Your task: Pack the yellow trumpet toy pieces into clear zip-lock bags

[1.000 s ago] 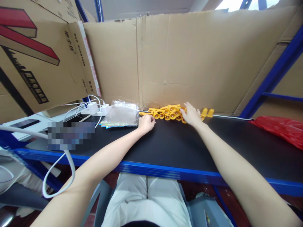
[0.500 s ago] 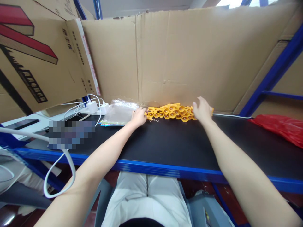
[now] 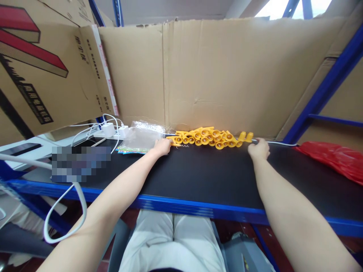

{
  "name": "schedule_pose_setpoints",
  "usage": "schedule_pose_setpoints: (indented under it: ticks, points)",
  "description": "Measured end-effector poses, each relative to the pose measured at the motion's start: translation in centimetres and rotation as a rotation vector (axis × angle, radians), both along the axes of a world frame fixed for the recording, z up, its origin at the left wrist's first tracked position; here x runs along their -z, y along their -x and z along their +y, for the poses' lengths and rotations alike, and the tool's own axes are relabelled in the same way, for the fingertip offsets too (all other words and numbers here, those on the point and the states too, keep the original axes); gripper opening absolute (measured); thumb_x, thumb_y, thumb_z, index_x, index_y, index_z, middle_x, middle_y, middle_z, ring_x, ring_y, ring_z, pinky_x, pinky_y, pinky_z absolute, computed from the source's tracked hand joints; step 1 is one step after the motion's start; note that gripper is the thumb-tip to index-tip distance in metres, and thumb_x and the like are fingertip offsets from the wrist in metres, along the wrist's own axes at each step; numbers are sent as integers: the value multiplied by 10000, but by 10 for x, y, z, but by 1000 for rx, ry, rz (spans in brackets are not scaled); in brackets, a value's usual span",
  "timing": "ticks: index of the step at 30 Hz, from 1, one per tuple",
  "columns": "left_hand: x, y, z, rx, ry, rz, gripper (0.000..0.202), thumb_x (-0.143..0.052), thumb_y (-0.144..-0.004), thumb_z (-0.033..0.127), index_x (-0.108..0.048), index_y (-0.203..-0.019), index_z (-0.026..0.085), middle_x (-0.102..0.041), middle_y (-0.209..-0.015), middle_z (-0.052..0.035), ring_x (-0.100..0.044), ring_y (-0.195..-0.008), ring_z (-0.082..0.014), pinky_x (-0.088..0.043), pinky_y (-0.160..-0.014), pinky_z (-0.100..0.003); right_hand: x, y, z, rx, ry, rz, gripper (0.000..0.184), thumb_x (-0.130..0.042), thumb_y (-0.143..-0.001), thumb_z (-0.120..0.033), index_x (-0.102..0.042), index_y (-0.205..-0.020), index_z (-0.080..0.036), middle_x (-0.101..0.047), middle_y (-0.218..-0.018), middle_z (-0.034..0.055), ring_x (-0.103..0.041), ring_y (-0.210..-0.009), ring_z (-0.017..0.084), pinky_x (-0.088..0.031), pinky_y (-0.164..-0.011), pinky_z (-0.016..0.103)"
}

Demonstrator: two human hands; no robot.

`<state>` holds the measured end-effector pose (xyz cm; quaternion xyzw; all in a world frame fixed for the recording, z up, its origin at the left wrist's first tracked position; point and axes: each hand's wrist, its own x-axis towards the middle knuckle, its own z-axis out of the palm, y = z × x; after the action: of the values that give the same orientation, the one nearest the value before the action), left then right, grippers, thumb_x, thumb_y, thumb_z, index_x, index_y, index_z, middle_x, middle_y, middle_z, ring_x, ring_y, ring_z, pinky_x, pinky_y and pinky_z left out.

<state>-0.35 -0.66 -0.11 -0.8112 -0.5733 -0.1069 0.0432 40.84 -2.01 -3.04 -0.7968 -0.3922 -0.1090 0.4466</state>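
A pile of yellow pieces (image 3: 204, 140) with stems and hollow round cup ends lies along the foot of the cardboard wall. Many cups face me. My left hand (image 3: 162, 147) is at the pile's left end with its fingers curled in; whatever it may grip is hidden. Beyond the right end, my right hand (image 3: 259, 150) rests low with thumb and forefinger slightly apart. Two yellow cup ends (image 3: 245, 136) stick up just left of it, by its fingertips. Whether it touches them I cannot tell.
Clear plastic bags (image 3: 144, 138) lie left of the pile. White chargers (image 3: 108, 130) and cables stand further left, one cable looping over my left forearm. A red plastic bag (image 3: 330, 158) lies at the right. A blue frame edge (image 3: 204, 207) runs along the front of the black tabletop (image 3: 204, 175).
My right hand has moved right and down from over the pile's right end, uncovering yellow pieces there. My left hand has shifted slightly left. The whole view has tilted a little.
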Motion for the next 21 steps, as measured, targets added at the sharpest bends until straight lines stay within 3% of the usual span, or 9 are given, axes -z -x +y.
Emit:
schedule_pose_setpoints:
  ticks: [5,9,16,21]
  points:
    - [-2,-1,3,-47,-41,-90,299,-490,-808,194,-613,-1077,242,-635,-1100,-87,-551,-1057,-263,-377,-911,-392,0,-4,7,-28,108,-48,454,-440,-670,-172,-608,-1092,-179,-563,-1187,142,-513,-1094,330,-419,-879,538]
    - [-2,-1,10,-80,40,-418,301,-525,-803,255,-602,-1091,214,-664,-996,-74,-604,-905,-220,-437,-778,-312,-1,-4,11,-32,203,-74,478,-442,-680,-160,-609,-1128,-169,-558,-1208,145,-514,-1099,314,-425,-883,498]
    - [1,-4,19,16,81,-904,289,-591,-745,291,-626,-994,150,-633,-710,-31,-563,-611,-131,-406,-596,-227,-1,-27,35,-151,230,-100,373,-421,-807,-249,-632,-1104,-169,-544,-1206,163,-543,-1033,284,-432,-838,402]
    - [-3,-7,15,34,98,-1055,181,-599,-709,293,-629,-822,156,-571,-605,10,-519,-570,-110,-364,-563,-210,-6,-47,57,-273,210,-161,272,-478,-802,-215,-692,-935,-113,-622,-991,196,-583,-852,235,-431,-710,318]
